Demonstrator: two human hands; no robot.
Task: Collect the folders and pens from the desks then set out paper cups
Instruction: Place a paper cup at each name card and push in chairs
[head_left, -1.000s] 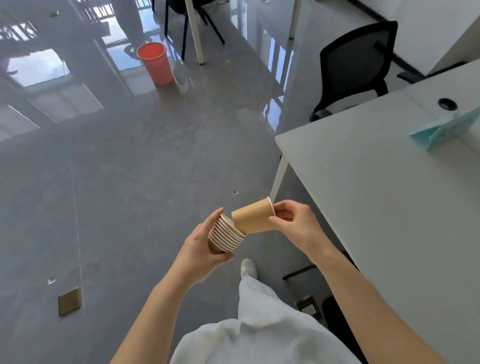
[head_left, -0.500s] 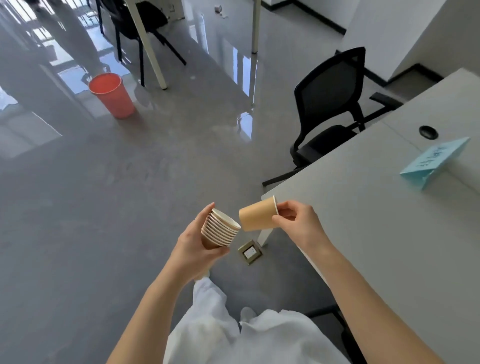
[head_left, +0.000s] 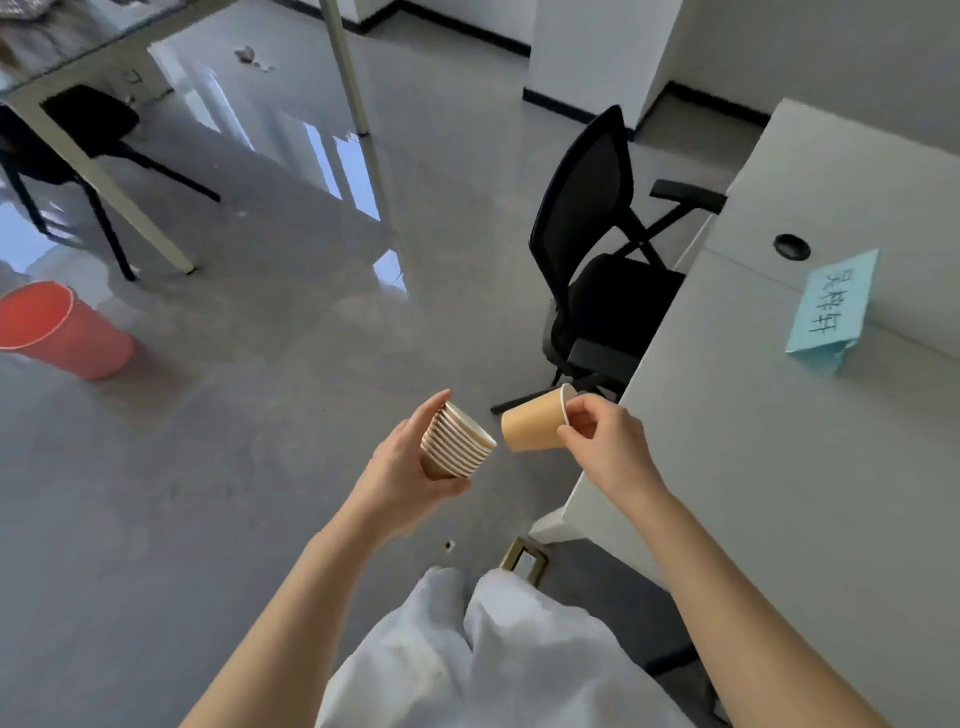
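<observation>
My left hand (head_left: 402, 462) grips a stack of several brown paper cups (head_left: 456, 441), tilted with the rims pointing up and right. My right hand (head_left: 608, 441) pinches the rim of a single brown paper cup (head_left: 535, 427) that lies on its side in the air, its base toward the stack and a small gap between them. Both hands hover over the floor just left of the white desk's (head_left: 779, 467) near corner. No folders or pens are in view.
A blue folded name card (head_left: 834, 306) stands on the desk near a black cable hole (head_left: 791, 246). A black office chair (head_left: 597, 260) sits at the desk's left side. A red bucket (head_left: 57, 330) stands on the floor at the left, and another table with a chair (head_left: 78, 135) is behind it.
The single cup has come fully off the stack and moved a little right. My view has turned toward the desk, bringing the chair and name card closer.
</observation>
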